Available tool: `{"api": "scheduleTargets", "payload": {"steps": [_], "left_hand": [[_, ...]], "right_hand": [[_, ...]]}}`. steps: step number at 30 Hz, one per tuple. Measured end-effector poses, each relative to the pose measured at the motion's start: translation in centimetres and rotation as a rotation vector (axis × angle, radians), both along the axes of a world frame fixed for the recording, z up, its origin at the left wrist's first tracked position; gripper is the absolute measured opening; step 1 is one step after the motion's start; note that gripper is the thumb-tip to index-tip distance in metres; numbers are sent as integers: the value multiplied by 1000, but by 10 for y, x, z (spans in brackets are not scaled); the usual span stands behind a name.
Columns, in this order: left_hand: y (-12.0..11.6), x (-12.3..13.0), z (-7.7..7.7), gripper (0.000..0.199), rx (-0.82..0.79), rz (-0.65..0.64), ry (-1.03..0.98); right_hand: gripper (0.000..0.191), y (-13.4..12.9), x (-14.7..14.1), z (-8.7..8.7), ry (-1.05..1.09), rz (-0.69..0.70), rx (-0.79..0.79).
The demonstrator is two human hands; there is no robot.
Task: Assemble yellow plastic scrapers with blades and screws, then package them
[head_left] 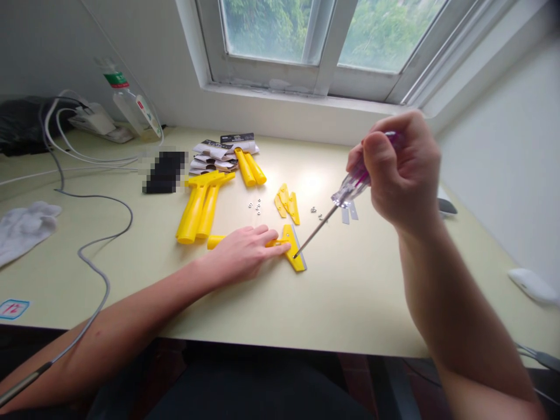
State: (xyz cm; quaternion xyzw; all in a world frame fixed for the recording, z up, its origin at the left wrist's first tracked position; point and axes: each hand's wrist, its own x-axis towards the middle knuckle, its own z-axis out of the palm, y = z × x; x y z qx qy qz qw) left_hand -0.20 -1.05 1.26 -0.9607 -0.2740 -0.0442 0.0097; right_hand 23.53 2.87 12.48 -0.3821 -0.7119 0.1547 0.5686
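My R fingers (385, 157) curled tight round clear-handled screwdriver (350, 189), tip on yellow scraper (292, 248). L fingers (262, 239) spread, pressing scraper to table (350, 309), mid-table. More yellow handles (192, 207) + small nuts (256, 205) just L/far of it.

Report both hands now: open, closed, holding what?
Left hand: open, fingers flat on a yellow plastic scraper.
Right hand: closed, gripping a clear-handled steel screwdriver.
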Motion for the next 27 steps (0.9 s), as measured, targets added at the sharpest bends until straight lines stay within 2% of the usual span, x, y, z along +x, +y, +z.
{"api": "scheduleTargets", "payload": {"steps": [5,9,13,17,19,21,23,24,26,27], "left_hand": [[0,0,2,46,-3,6,11],[0,0,1,47,2,1,14],[0,-1,0,47,7,-7,1],[0,-1,0,47,3,-4,3],[0,-1,0,47,0,-3,4],[0,-1,0,47,-3,-1,4],[0,-1,0,46,-3,-2,-2],[0,-1,0,46,-1,-3,-7],[0,-1,0,46,3,-2,-15],[-1,-1,0,46,2,0,-17]], "right_hand": [[15,-1,2,-3,-90,-155,0],[25,0,5,-8,-162,-287,-37],[22,5,5,-14,-93,-330,-2],[21,2,4,-14,-115,-381,18],[15,-6,3,-7,-136,-382,57],[8,-18,3,4,-232,-282,62],[7,-32,4,20,-445,-168,43],[9,-39,5,28,-586,-196,57],[29,-49,9,45,-820,-354,171],[35,-52,12,52,-905,-386,221]]}}
